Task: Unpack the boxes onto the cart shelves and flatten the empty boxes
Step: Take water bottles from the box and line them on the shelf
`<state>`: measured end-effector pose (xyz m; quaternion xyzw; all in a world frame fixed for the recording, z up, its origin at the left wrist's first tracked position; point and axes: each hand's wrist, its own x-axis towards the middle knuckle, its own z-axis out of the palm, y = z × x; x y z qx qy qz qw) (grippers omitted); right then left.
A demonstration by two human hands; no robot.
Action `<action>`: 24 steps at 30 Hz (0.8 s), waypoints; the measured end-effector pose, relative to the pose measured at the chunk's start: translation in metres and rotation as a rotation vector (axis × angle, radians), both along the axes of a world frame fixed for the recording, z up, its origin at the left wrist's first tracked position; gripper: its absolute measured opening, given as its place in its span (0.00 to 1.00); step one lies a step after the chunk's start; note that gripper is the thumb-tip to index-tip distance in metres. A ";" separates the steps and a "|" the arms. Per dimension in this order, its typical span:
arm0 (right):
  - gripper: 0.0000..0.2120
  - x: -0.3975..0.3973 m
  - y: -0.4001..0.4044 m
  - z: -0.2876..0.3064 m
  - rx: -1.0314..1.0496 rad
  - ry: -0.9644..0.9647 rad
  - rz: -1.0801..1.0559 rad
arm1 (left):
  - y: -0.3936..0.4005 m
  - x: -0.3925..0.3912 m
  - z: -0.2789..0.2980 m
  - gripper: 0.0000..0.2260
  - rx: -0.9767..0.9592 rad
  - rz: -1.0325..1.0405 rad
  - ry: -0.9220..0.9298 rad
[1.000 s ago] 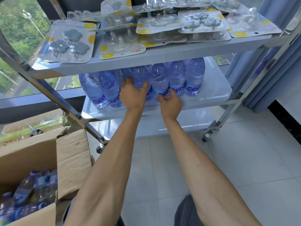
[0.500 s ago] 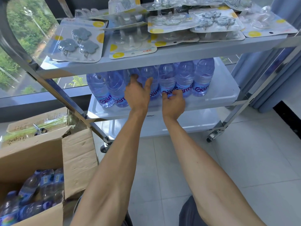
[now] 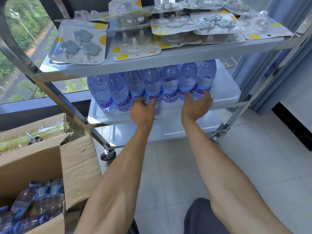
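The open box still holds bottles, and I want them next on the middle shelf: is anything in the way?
Nothing visible blocks the path from the open box. The row of bottles fills most of the middle shelf; only its right end is bare.

Stockroom: cart (image 3: 168, 58), boxed bottles (image 3: 38, 205)

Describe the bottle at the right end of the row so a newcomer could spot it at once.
Find the metal cart and its middle shelf, under the hook packs. A row of blue-tinted water bottles stands there; take the rightmost bottle. Only it has bare shelf to its right, and the right hand touches its label.
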<state>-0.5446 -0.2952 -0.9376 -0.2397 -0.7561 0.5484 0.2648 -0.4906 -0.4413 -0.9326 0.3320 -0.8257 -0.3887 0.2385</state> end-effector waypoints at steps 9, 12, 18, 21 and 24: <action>0.28 -0.009 0.018 -0.004 -0.006 -0.031 0.119 | 0.008 -0.016 -0.003 0.20 0.023 0.020 -0.111; 0.21 0.008 0.011 -0.006 0.031 -0.056 0.120 | 0.007 0.008 -0.005 0.17 -0.024 -0.069 0.006; 0.15 0.074 -0.027 -0.014 0.100 -0.124 0.220 | -0.029 0.080 -0.009 0.13 -0.073 -0.073 -0.006; 0.15 0.107 -0.052 -0.009 0.068 -0.186 0.319 | -0.054 0.111 0.001 0.12 -0.096 -0.068 -0.018; 0.14 0.142 -0.087 -0.002 0.076 -0.209 0.432 | -0.084 0.145 0.014 0.10 -0.142 -0.040 0.002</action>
